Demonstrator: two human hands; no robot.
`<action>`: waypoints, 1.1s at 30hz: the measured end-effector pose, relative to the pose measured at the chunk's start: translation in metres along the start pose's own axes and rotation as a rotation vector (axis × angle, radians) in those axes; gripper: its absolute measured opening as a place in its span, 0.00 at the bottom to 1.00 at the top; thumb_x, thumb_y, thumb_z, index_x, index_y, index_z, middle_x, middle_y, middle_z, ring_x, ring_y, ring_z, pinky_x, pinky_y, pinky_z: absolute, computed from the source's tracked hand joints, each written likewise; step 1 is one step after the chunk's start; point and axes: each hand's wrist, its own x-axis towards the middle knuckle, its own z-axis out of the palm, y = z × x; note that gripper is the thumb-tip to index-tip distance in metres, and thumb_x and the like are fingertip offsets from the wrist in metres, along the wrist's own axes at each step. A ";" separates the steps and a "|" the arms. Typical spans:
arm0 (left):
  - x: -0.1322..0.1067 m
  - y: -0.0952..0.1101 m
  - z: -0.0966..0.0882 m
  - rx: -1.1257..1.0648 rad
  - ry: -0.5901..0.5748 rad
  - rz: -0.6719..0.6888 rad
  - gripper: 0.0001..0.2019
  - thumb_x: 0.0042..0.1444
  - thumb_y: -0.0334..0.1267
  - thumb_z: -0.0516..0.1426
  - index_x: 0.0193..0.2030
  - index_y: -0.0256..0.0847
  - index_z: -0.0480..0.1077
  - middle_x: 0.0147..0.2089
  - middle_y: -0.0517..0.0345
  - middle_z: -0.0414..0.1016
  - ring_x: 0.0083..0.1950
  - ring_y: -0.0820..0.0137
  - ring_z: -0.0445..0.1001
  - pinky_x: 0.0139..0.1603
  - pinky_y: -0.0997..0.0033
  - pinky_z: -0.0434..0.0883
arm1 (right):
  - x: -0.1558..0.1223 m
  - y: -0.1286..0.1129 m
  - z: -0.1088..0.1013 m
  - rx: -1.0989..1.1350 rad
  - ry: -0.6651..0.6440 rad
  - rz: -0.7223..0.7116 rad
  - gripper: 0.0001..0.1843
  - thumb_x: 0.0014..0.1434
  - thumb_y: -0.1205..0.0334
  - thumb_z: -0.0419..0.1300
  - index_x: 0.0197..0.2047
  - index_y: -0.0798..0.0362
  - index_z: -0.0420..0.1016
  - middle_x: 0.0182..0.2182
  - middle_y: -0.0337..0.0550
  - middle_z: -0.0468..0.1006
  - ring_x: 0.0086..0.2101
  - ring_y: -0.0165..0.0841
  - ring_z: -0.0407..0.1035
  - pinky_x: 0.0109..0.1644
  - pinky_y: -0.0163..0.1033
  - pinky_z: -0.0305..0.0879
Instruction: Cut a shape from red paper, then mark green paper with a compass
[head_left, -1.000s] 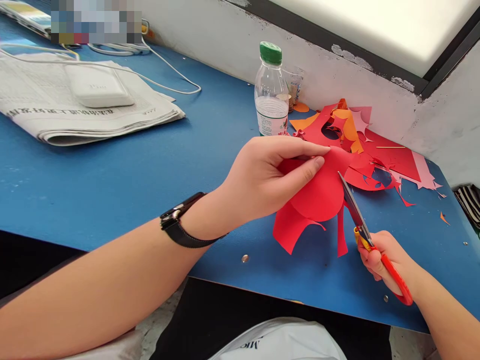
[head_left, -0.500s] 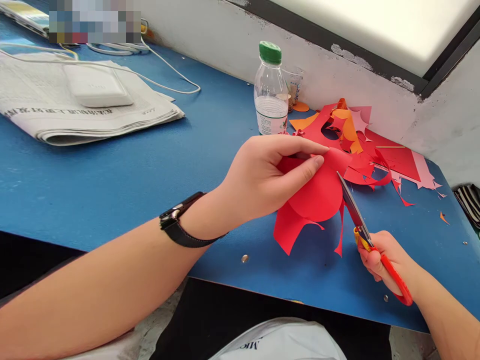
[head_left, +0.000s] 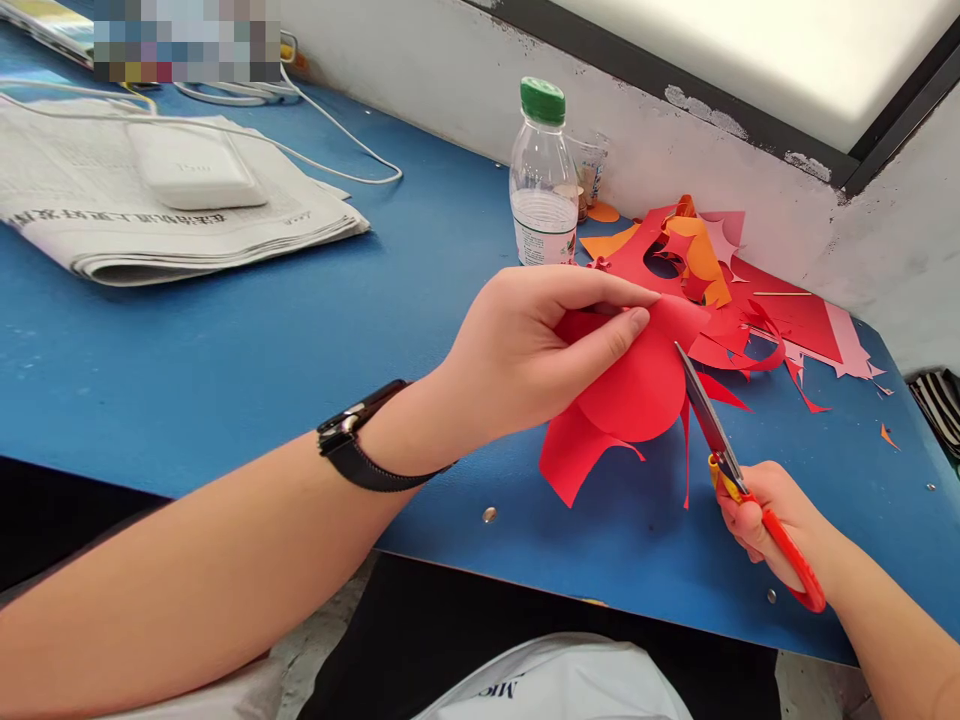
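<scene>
Between thumb and fingers, my left hand (head_left: 555,345) pinches a sheet of red paper (head_left: 634,395) above the table. The paper's lower edge is rounded, and cut strips hang from it. My right hand (head_left: 769,515) grips scissors (head_left: 716,440) with red and yellow handles, its fingers partly hidden behind them. The blades point up and to the left, with their tips at the right edge of the red paper. They look nearly closed.
Red, orange and pink paper scraps (head_left: 750,300) lie along the wall, beside a green-capped bottle (head_left: 544,180). At the left, a white power bank (head_left: 199,170) rests on a folded newspaper (head_left: 292,235), and a white cable (head_left: 337,130) runs across the blue table (head_left: 300,330).
A pointed red flap now sticks out to the right behind the scissor blades. The hanging strips have shifted slightly, while both hands have hardly moved.
</scene>
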 end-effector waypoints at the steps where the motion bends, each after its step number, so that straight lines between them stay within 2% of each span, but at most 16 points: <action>1: 0.000 0.000 0.000 0.001 0.000 0.000 0.08 0.66 0.42 0.67 0.46 0.48 0.89 0.43 0.53 0.90 0.43 0.59 0.87 0.42 0.62 0.85 | 0.000 0.000 0.000 -0.010 0.003 -0.001 0.42 0.62 0.12 0.53 0.29 0.46 0.56 0.23 0.29 0.53 0.21 0.27 0.47 0.23 0.37 0.43; 9: 0.001 0.000 0.000 0.028 0.002 0.003 0.09 0.65 0.41 0.66 0.46 0.47 0.89 0.43 0.53 0.91 0.43 0.60 0.87 0.42 0.63 0.85 | 0.001 0.000 0.000 -0.042 0.012 -0.018 0.43 0.62 0.12 0.51 0.28 0.46 0.56 0.22 0.29 0.54 0.20 0.27 0.48 0.23 0.37 0.44; 21: 0.000 0.002 -0.001 0.029 0.003 -0.006 0.09 0.65 0.42 0.65 0.45 0.46 0.88 0.44 0.52 0.90 0.45 0.59 0.87 0.43 0.62 0.85 | -0.002 -0.004 0.001 -0.017 -0.003 0.082 0.43 0.60 0.11 0.53 0.30 0.46 0.56 0.23 0.28 0.53 0.20 0.27 0.48 0.23 0.37 0.43; 33: 0.001 0.000 0.000 0.037 0.008 0.014 0.09 0.65 0.40 0.64 0.44 0.45 0.88 0.42 0.53 0.90 0.42 0.61 0.86 0.43 0.63 0.84 | -0.002 -0.006 0.001 -0.046 0.019 0.061 0.40 0.64 0.15 0.53 0.30 0.46 0.57 0.23 0.28 0.53 0.21 0.27 0.47 0.22 0.36 0.44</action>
